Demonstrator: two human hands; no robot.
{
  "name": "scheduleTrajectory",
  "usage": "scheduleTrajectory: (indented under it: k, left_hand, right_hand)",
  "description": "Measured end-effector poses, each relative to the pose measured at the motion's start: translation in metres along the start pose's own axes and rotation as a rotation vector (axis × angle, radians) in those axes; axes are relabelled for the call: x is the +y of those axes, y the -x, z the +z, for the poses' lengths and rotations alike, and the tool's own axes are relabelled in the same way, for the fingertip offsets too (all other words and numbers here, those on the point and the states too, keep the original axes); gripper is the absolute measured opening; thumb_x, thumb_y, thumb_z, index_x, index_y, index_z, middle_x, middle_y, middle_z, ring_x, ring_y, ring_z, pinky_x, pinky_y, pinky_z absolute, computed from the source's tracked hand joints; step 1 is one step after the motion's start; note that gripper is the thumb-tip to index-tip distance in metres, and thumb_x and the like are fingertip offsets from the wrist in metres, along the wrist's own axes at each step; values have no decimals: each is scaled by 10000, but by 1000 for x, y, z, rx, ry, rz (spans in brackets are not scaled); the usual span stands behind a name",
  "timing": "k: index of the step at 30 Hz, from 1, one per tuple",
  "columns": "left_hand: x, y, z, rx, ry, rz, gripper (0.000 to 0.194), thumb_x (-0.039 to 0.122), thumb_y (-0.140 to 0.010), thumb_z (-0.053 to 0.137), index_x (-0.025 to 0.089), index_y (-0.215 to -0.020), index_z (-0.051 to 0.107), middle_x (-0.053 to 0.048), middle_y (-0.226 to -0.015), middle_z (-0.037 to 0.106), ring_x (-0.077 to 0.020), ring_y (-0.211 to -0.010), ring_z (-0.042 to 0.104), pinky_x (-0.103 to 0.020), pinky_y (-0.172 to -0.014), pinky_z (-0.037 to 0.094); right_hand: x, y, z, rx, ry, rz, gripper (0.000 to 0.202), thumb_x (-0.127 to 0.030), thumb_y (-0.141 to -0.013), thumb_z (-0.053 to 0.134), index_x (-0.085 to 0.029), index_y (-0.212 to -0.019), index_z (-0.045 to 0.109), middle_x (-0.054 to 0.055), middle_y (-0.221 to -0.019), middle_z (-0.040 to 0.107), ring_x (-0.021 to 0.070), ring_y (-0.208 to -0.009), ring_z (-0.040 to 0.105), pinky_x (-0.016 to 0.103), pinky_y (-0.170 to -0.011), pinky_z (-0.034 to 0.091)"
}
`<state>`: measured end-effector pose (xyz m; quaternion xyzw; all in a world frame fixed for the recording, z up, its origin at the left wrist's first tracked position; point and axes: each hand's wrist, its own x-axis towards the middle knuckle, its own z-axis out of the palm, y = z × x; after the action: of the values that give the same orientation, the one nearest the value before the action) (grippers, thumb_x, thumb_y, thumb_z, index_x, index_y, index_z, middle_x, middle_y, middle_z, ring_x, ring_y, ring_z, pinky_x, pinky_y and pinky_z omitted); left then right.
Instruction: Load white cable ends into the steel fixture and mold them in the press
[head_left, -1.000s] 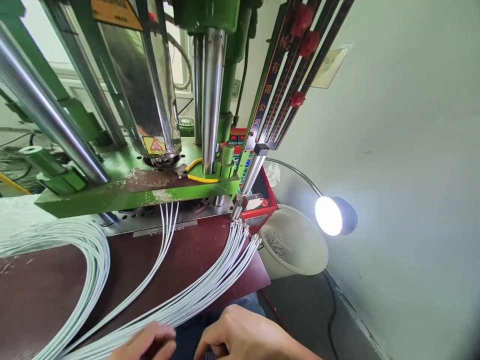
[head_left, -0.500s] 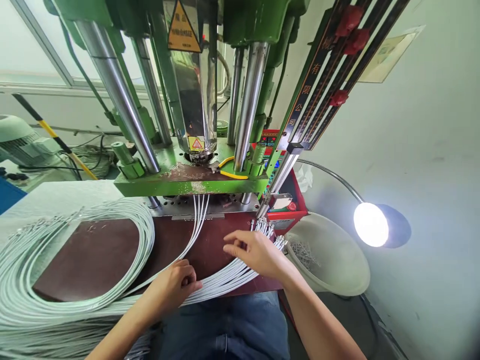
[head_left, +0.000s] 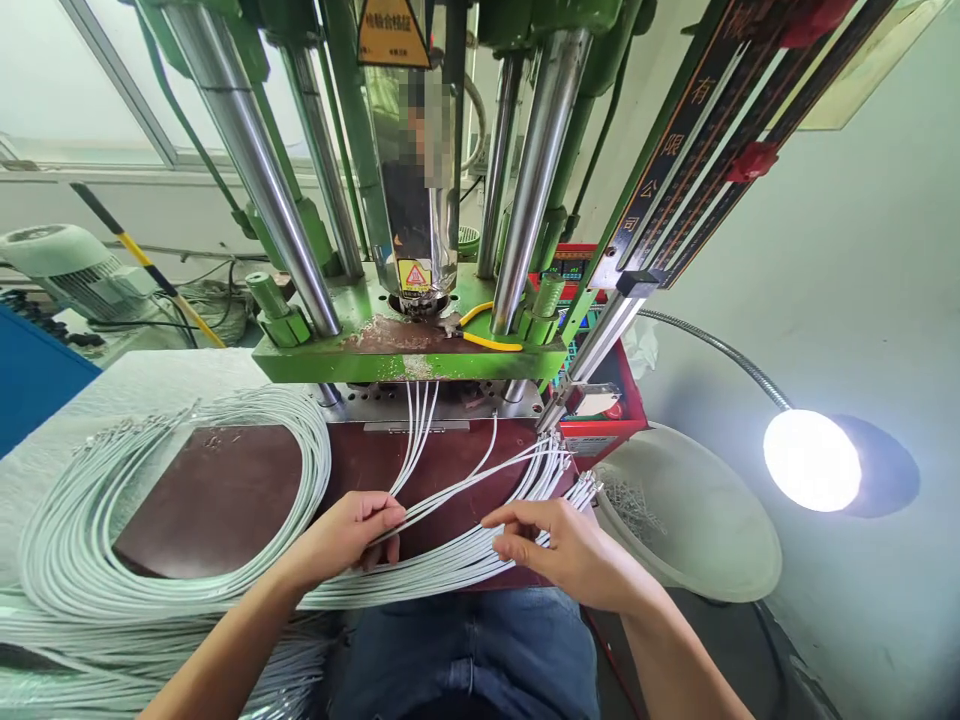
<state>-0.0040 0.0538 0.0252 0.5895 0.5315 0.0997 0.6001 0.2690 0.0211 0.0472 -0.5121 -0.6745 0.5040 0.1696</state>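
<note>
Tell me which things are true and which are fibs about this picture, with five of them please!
1. The lamp is on. True.
2. The left hand holds some cables. True.
3. The pliers have blue handles. False: their handles are yellow.
4. The right hand holds the pliers. False: they lie on the green press, and that hand is open.
5. The bin stands to the right of both hands. True.

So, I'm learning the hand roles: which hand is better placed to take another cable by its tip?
Probably the right hand: it looks empty and is nearer the cable tips, while the left hand holds cables.
</note>
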Motion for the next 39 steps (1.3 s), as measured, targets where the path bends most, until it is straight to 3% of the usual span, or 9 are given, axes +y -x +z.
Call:
scheduleTrajectory:
  k: [3, 7, 13, 22, 26, 31, 34, 39]
  left_hand:
    - [2, 2, -6, -53, -140, -1, 467, 635, -792, 480, 178, -743, 562, 16, -633, 599, -113, -517, 456, -239, -505, 344]
    - [0, 8, -13, -62, -406, -6, 287, 463, -723, 630, 181, -766, 658, 30, -637, 588, -139, -619, 491, -236, -541, 320]
    - [-6, 15, -15, -44, -504, -27, 178, 336, -728, 610, 191, -700, 711, 14, -606, 620, -139, -560, 485, -261, -562, 306]
    - [-3, 13, -29, -86, -516, 21, 210, 360, -740, 596, 179, -703, 696, 28, -609, 561, -130, -590, 475, -243, -562, 313]
    - [3, 13, -40, -125, -473, 48, 215, 384, -725, 620, 172, -688, 623, 44, -650, 526, -120, -622, 459, -226, -573, 323]
    - [7, 7, -44, -161, -402, 62, 297, 448, -757, 619, 173, -675, 546, 61, -592, 450, -107, -576, 385, -223, -519, 277]
    - [12, 4, -36, -184, -352, 101, 294, 455, -775, 621, 162, -769, 601, 54, -633, 482, -105, -597, 394, -219, -536, 286]
    - [25, 9, -28, -201, -284, 177, 289, 438, -785, 638, 155, -843, 649, 45, -674, 503, -106, -640, 414, -207, -560, 299]
  right_hand:
    - [7, 6, 8, -73, 0, 18, 307, -417, -892, 580, -212, -1080, 711, 2, -814, 702, 133, -723, 601, 219, -615, 430]
    - [18, 8, 14, -59, -2, 38, 377, -481, -889, 580, -230, -1149, 690, 16, -906, 715, 166, -824, 622, 242, -696, 469]
    - [22, 5, 18, -85, -27, 38, 426, -529, -878, 585, -233, -1165, 690, 29, -928, 716, 198, -883, 637, 274, -743, 491]
    - [20, 5, 25, -119, -7, 37, 413, -512, -872, 601, -240, -1170, 689, 21, -867, 704, 178, -807, 621, 247, -672, 467]
    - [5, 9, 30, -181, 7, 24, 367, -480, -895, 580, -239, -1150, 688, 16, -897, 716, 177, -840, 631, 235, -664, 455]
    - [-18, 13, 50, -264, 54, -141, 241, -396, -905, 597, -246, -1069, 691, -12, -900, 718, 153, -805, 646, 245, -702, 464]
    - [-21, 6, 75, -197, 142, -320, 237, -350, -923, 585, -235, -1117, 657, 12, -982, 701, 178, -880, 640, 298, -801, 488]
    - [-5, -20, 104, 138, 421, -587, 440, -299, -856, 673, -124, -1243, 560, 134, -1239, 599, 300, -1143, 527, 459, -981, 448]
